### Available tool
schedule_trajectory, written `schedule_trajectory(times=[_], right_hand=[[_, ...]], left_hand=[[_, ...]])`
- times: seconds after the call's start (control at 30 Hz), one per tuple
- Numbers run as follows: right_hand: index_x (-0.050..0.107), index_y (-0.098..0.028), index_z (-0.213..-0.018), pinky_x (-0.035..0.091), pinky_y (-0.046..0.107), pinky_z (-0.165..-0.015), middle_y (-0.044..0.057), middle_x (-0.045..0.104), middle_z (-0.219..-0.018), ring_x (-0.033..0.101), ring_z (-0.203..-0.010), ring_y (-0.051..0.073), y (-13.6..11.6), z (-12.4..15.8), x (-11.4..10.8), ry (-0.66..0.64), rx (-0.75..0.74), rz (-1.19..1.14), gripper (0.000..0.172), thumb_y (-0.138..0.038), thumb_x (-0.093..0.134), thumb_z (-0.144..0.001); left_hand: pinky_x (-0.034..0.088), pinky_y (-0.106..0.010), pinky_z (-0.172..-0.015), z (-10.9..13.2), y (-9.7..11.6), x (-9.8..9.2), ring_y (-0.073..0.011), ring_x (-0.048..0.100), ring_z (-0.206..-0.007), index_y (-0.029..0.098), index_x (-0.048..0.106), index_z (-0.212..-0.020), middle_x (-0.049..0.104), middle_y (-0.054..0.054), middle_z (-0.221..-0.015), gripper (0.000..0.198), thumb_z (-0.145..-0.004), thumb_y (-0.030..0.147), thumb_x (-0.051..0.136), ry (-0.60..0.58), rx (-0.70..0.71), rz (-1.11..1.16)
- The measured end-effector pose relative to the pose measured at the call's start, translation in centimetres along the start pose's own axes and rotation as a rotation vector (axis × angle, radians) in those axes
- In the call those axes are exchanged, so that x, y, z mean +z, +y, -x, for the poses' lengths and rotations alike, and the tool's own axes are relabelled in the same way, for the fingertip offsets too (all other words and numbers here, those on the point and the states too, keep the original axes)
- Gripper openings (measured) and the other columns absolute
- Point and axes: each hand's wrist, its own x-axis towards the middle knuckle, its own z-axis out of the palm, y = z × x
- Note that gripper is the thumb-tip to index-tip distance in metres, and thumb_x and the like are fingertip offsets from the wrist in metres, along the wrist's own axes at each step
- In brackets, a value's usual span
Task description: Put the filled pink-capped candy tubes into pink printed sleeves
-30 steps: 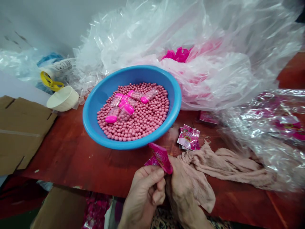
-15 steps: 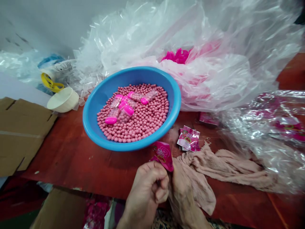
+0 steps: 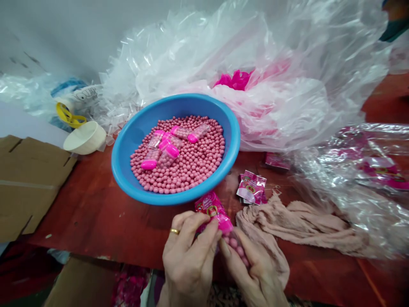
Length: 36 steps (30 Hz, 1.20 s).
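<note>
Near the table's front edge, my left hand [image 3: 188,251], with a gold ring on it, pinches a pink printed plastic sleeve [image 3: 210,205]. My right hand [image 3: 255,268] is closed around a small clear container of pink balls [image 3: 236,245]. The sleeve meets the container's bright pink end between my fingers; how far it goes over is partly hidden. Just beyond my hands stands a blue basin [image 3: 175,197] of pink balls [image 3: 185,170]. Several pink-capped clear containers [image 3: 168,153] lie on the balls. Flat printed sleeves [image 3: 252,186] are stacked right of the basin.
A tan cloth [image 3: 306,219] lies to the right, beside crinkled clear plastic [image 3: 338,187] with pink packets. Large plastic bags [image 3: 287,102] fill the back. At left are a white bowl [image 3: 84,138], yellow-handled scissors [image 3: 68,115] and cardboard [image 3: 32,183] on the red table [image 3: 105,226].
My right hand has turned and now shows the container of balls. My left fingers have opened out from a curled fist into a pinch on the sleeve, which now lies nearer the basin.
</note>
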Motion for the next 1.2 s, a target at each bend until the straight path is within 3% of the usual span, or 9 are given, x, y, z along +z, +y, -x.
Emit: schedule_trajectory(times=[0.27,0.47,0.63,0.77,0.87,1.0,1.2], right_hand=[[0.049,-0.022,-0.08,0.046,0.018,-0.045,-0.004,0.056,-0.057,0.059,-0.046,0.011,0.1,0.0,-0.3,-0.077,-0.158,0.216,0.016,-0.023,0.039,-0.092],[0.047,-0.022,-0.081,0.047,0.018,-0.044,-0.003,0.06,-0.058,0.061,-0.046,0.011,0.3,-0.3,-0.2,-0.088,-0.182,0.266,0.014,-0.018,0.038,-0.091],[0.048,-0.022,-0.082,0.047,0.019,-0.043,-0.003,0.059,-0.057,0.061,-0.044,0.012,0.3,-0.1,-0.3,-0.058,-0.195,0.294,0.015,-0.02,0.038,-0.093],[0.048,-0.023,-0.085,0.046,0.021,-0.042,-0.003,0.06,-0.058,0.061,-0.043,0.013,0.6,-0.1,-0.3,-0.029,-0.231,0.324,0.013,-0.018,0.039,-0.093],[0.048,-0.024,-0.089,0.045,0.022,-0.04,-0.004,0.06,-0.057,0.06,-0.04,0.013,0.7,-0.2,-0.2,0.0,-0.247,0.268,0.015,-0.021,0.035,-0.095],[0.049,-0.023,-0.088,0.046,0.02,-0.042,-0.003,0.061,-0.057,0.061,-0.043,0.013,0.6,-0.4,-0.3,-0.026,-0.252,0.279,0.012,-0.02,0.038,-0.094],[0.048,-0.021,-0.087,0.044,0.016,-0.043,-0.005,0.057,-0.057,0.059,-0.043,0.009,0.2,-0.3,-0.6,-0.011,-0.293,0.323,0.011,-0.018,0.039,-0.093]], left_hand=[[0.055,-0.034,-0.069,-0.2,-1.3,-0.1,-0.021,0.058,-0.076,0.003,0.065,-0.096,0.067,-0.013,-0.078,0.019,-0.078,0.0,0.058,-0.189,0.28,-0.051],[0.055,-0.034,-0.065,-1.1,-1.1,-0.5,-0.0207,0.057,-0.072,0.005,0.064,-0.09,0.066,-0.01,-0.073,0.018,-0.085,0.003,0.047,-0.326,0.272,-0.111],[0.052,-0.034,-0.066,-1.3,-1.4,-0.4,-0.0203,0.056,-0.071,0.005,0.064,-0.088,0.063,-0.009,-0.071,0.015,-0.083,0.001,0.05,-0.343,0.283,-0.115],[0.048,-0.034,-0.06,-0.7,-1.4,0.4,-0.0201,0.052,-0.062,0.013,0.061,-0.071,0.057,-0.005,-0.062,0.02,-0.081,0.001,0.049,-0.422,0.331,-0.258],[0.047,-0.035,-0.059,-0.7,-1.3,1.0,-0.0208,0.051,-0.061,0.016,0.058,-0.065,0.054,-0.005,-0.06,0.026,-0.082,0.001,0.046,-0.408,0.285,-0.271],[0.048,-0.033,-0.06,-1.2,-1.2,0.9,-0.0188,0.05,-0.06,0.012,0.059,-0.069,0.055,-0.004,-0.06,0.022,-0.083,-0.001,0.048,-0.376,0.263,-0.222],[0.052,-0.03,-0.07,-1.0,-0.9,-0.2,-0.0174,0.055,-0.074,0.004,0.064,-0.097,0.064,-0.009,-0.077,0.015,-0.085,0.003,0.054,-0.254,0.066,0.014]])
